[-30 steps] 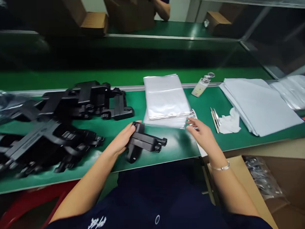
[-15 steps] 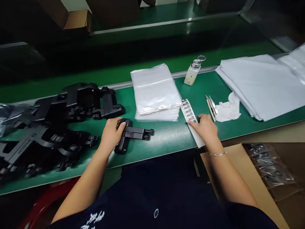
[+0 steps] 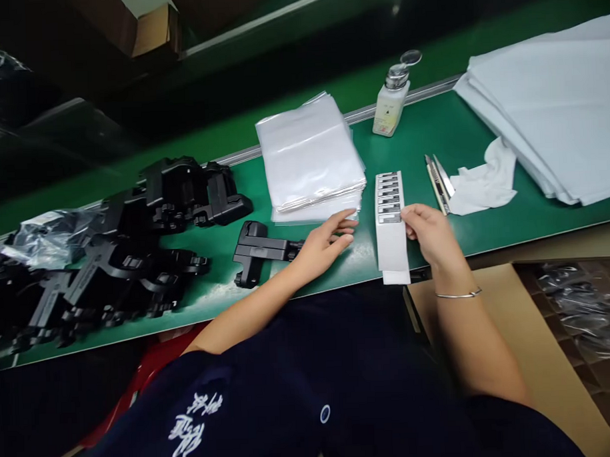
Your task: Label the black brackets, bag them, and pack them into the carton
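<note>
My right hand (image 3: 430,232) pinches the right edge of a white label strip (image 3: 391,242), whose upper part bears rows of black-and-grey printed labels. To the left of the strip, my left hand (image 3: 329,244) is in the air with its fingers apart and nothing in them. Behind that hand a black plastic bracket (image 3: 258,250) lies on the green table; its right end is partly hidden by the hand. A stack of clear plastic bags (image 3: 310,155) lies just beyond my left hand.
Several black brackets (image 3: 131,261) are heaped on the left, with crumpled clear plastic (image 3: 55,237) on top. A pump bottle (image 3: 391,102) stands at the back. Tweezers and a knife (image 3: 437,184), a crumpled tissue (image 3: 486,182) and white sheets (image 3: 551,106) lie right. Below is an open carton (image 3: 524,341).
My left hand has let go of the black bracket and moved right, toward the label strip. My right hand has lifted and turned the strip more upright. The view has tilted.
</note>
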### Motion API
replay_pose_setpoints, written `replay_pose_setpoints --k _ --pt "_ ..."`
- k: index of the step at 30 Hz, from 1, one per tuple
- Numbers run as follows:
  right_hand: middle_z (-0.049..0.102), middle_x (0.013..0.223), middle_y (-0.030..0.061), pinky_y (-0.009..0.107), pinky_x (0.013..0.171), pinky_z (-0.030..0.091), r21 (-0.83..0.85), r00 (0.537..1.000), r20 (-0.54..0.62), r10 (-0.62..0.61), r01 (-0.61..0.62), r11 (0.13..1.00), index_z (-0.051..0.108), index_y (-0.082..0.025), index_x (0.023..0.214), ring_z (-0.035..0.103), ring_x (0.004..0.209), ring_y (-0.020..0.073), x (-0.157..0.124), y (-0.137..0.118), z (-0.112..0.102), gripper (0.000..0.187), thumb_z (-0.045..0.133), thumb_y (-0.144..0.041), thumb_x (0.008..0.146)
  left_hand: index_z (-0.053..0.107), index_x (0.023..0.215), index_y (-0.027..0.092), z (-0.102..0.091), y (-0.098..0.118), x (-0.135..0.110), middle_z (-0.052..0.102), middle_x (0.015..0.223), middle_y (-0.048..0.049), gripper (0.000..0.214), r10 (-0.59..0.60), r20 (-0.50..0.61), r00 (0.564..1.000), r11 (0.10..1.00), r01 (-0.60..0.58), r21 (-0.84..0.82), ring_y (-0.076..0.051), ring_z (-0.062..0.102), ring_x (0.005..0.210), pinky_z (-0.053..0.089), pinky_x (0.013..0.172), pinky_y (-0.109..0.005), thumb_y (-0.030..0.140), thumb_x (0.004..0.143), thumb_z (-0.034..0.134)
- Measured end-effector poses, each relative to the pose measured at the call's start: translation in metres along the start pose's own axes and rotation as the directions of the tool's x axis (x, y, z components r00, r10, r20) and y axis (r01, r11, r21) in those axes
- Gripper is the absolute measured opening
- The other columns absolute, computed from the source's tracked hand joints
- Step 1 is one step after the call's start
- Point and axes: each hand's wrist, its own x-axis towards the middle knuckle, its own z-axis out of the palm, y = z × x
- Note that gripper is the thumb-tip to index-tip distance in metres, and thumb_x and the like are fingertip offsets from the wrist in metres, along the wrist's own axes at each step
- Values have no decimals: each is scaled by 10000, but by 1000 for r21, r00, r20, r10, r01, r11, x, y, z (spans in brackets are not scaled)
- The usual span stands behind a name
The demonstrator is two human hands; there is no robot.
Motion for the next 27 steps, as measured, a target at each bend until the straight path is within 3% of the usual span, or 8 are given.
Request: replay_pose_setpoints --k 6,9,13,17,20,22,24,27 --pt "477 563 -43 243 483 375 78 994 -6 -107 108 991 585 -217 733 445 505 115 -14 6 12 361 654 -564 806 605 1206 182 46 -7 44 704 813 -19 488 -110 49 993 896 121 -427 -151 654 726 493 699 -253 391 785 738" --pt "633 824 41 329 654 500 -251 889 -142 -436 394 884 664 -231 882 595 738 188 -19 6 9 247 603 -471 881 664 967 159 54 -7 50 638 667 21 327 -176 -5 984 874 153 -461 -102 563 578 429 580 -212 374 742 764" --pt "682 989 95 445 904 478 -617 793 -10 -610 475 628 707 -250 895 606 970 264 -26 7 4 214 548 -389 930 659 921 156 55 -9 55 652 695 15 341 -217 -1 976 847 187 -497 -102 566 595 442 603 -224 375 695 789" --pt "698 1009 83 515 1070 375 -662 834 36 -551 434 612 685 -287 838 615 1031 285 -37 5 1 173 564 -395 901 626 1063 154 54 -14 56 697 806 -25 451 -174 95 980 852 198 -485 -147 636 712 496 721 -277 421 723 753" --pt "683 1050 110 532 1046 418 -493 810 -263 -524 354 795 643 -263 868 611 1080 291 -42 -2 0 247 494 -455 911 476 1363 161 50 -8 45 723 867 -45 595 -124 147 981 946 162 -280 -185 679 805 518 816 -330 430 848 604" --pt "680 1090 108 491 961 497 -203 881 -308 -358 307 930 630 -243 917 627 1067 268 -39 -4 0 297 472 -495 911 339 1493 182 38 4 30 745 907 -47 683 -107 173 979 994 104 26 -205 696 835 524 825 -340 377 878 562" --pt "692 1116 94 438 894 540 25 986 -89 -144 146 989 650 -230 955 647 1035 245 -34 -1 1 330 551 -531 864 376 1496 225 9 16 13 761 988 -46 648 -84 187 979 944 17 330 -227 707 890 532 831 -340 358 887 550" --pt "693 1156 110 411 828 554 25 998 47 46 -47 999 690 -206 953 644 1035 255 -25 7 3 392 684 -541 751 631 1284 248 -65 18 -11 757 1073 -48 435 -20 79 997 814 -30 580 -256 693 1023 524 930 -381 427 940 435"
